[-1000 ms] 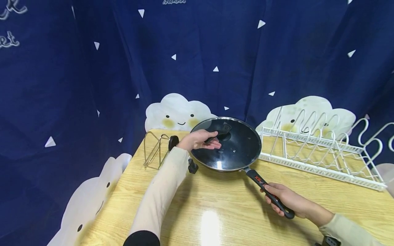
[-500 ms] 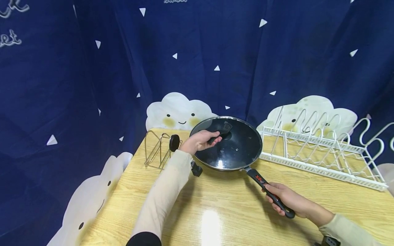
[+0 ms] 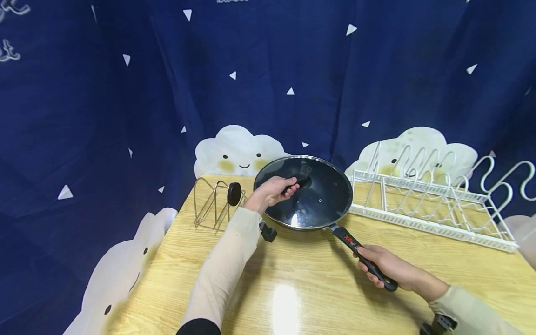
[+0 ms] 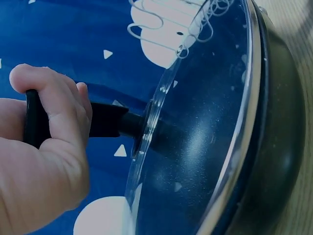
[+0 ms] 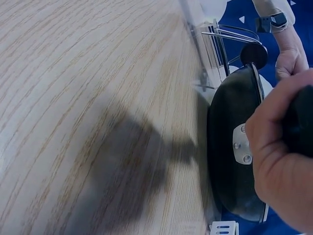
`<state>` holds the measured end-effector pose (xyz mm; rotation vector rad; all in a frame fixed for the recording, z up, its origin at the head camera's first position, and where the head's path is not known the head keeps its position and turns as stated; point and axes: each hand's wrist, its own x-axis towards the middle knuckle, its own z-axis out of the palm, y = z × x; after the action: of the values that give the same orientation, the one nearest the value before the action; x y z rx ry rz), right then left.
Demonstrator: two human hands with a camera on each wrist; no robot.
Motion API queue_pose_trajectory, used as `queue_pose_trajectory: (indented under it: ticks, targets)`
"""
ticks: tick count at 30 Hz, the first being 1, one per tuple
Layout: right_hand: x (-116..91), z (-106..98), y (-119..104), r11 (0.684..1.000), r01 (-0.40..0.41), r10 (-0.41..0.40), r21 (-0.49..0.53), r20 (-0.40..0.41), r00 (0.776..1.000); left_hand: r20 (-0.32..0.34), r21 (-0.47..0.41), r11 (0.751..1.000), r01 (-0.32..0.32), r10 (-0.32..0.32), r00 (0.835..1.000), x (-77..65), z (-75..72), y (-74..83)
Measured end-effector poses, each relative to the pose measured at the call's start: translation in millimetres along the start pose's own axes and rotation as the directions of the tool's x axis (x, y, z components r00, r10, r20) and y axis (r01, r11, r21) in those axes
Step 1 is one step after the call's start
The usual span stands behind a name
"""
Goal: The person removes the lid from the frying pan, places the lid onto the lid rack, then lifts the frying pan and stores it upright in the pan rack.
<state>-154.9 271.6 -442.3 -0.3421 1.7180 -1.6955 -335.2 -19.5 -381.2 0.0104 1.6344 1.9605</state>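
Note:
A dark frying pan (image 5: 230, 181) with a long black handle (image 3: 347, 239) sits on the wooden table, covered by a glass lid (image 3: 322, 186) with a metal rim. My left hand (image 3: 274, 191) grips the lid's black knob (image 4: 105, 119), fingers curled round it. In the left wrist view the lid's rim lies along the pan's edge. My right hand (image 3: 387, 265) holds the pan's handle, thumb on top and fingers wrapped below. The right wrist view shows the riveted bracket (image 5: 241, 144) joining handle to pan, partly hidden by that hand.
Left of the pan stands a small metal wire rack (image 3: 215, 204), with a round black disc (image 3: 234, 194) at its right side. A white wire dish rack (image 3: 427, 200) stands on the right of the table (image 3: 251, 298). Behind hangs a dark blue curtain (image 3: 268, 83).
My left hand's fingers, extended beside the lid knob a second ago, have closed round it. My right hand keeps its grip on the handle. The head view has shifted slightly.

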Motion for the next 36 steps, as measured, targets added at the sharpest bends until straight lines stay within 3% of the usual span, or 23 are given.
queue_pose_trajectory:
  ticks: [9,19,24,27,30,33,36]
  targets:
    - [0,0,0,1.000,-0.006,0.006,-0.027,-0.013,1.000,0.017,0.069,0.988,-0.139,0.138,0.990,-17.7,5.3,8.9]
    - [1,-3,-1,0.999,0.004,-0.004,-0.052,0.013,1.000,0.055,0.100,0.951,-0.291,0.287,0.956,-41.3,7.2,20.8]
    - [0,-2,-5,0.993,-0.014,0.011,-0.121,-0.027,1.000,0.023,0.122,0.931,-0.344,0.344,0.939,-56.5,4.9,25.7]
    - [-1,1,-11,0.979,-0.033,0.017,-0.203,-0.084,0.996,0.002,0.148,0.909,-0.390,0.394,0.919,-65.7,2.1,28.1]
    - [-1,2,-20,0.934,-0.060,0.001,-0.353,-0.166,0.986,-0.009,0.175,0.875,-0.451,0.459,0.888,-73.7,-0.7,30.3]
    - [-1,2,-32,0.855,-0.086,-0.046,-0.512,-0.239,0.970,-0.018,0.210,0.827,-0.521,0.536,0.844,-81.6,-2.8,32.1]
    - [-1,1,-46,0.803,-0.077,-0.107,-0.592,-0.268,0.957,-0.020,0.247,0.772,-0.586,0.609,0.793,-88.3,-5.3,32.4]
